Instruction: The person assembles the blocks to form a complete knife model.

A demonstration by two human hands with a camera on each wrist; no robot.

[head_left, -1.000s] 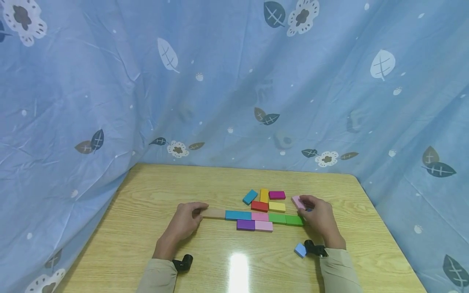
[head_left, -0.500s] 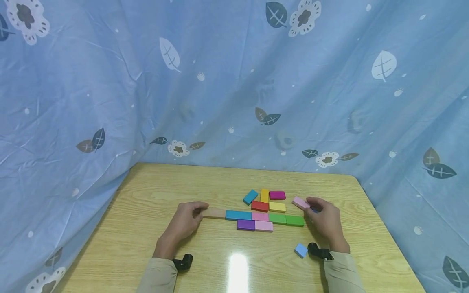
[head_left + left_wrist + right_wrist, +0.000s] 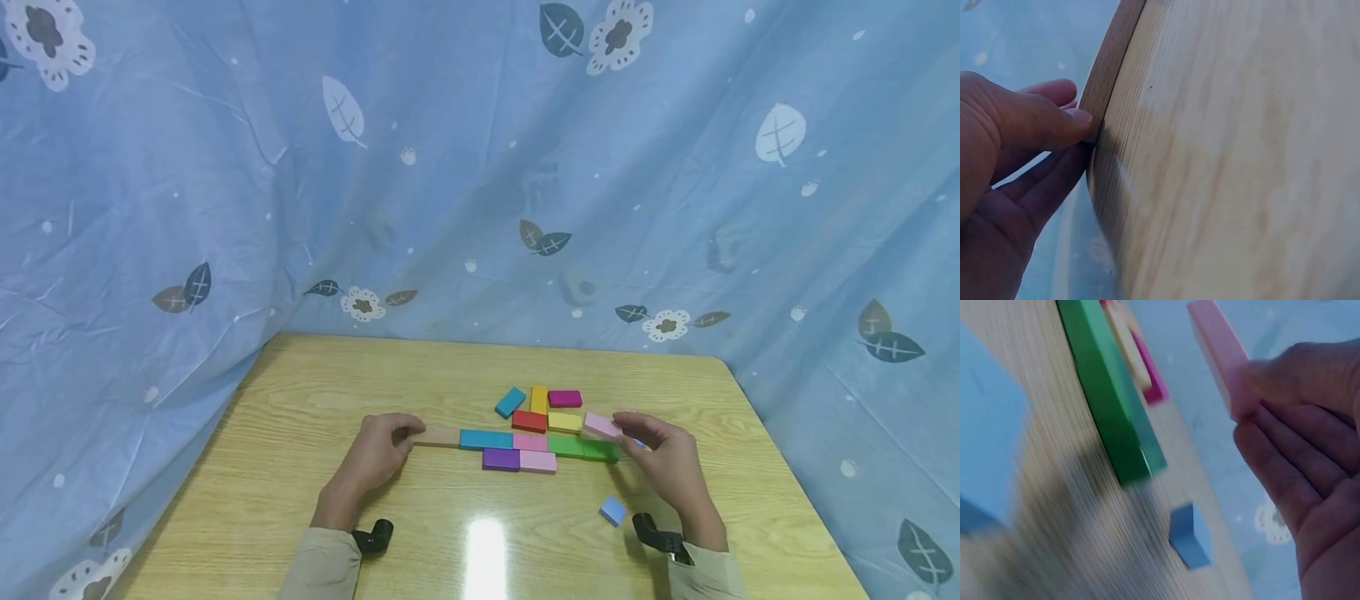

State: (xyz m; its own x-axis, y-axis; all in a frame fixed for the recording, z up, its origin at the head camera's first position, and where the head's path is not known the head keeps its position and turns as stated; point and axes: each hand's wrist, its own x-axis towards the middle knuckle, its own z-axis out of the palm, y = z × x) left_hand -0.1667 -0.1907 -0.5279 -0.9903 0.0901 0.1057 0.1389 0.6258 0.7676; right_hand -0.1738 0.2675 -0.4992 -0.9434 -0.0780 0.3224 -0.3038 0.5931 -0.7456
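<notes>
My left hand (image 3: 378,454) pinches the left end of a plain wooden block (image 3: 438,436) that begins a long row on the table; thumb and fingers on its end show in the left wrist view. Further along the row lie a blue block (image 3: 486,440), a pink block (image 3: 530,442) and two green blocks (image 3: 566,447). Between thumb and fingertips, my right hand (image 3: 663,458) holds a light pink block (image 3: 1219,347) raised off the table, close behind the row's right end in the head view. A small blue block (image 3: 1191,537) lies beneath, partly hidden by this hand in the head view.
In front of the row sit a purple block (image 3: 501,459) and another light pink block (image 3: 537,462). Behind it are red (image 3: 529,421), yellow (image 3: 564,422), orange (image 3: 538,399), magenta (image 3: 565,398) and teal (image 3: 510,402) blocks. A light blue block (image 3: 612,511) lies near my right wrist.
My right hand first drew right with the light pink block, then lifted it and carried it left toward the yellow block. The left hand keeps its place on the wooden block.
</notes>
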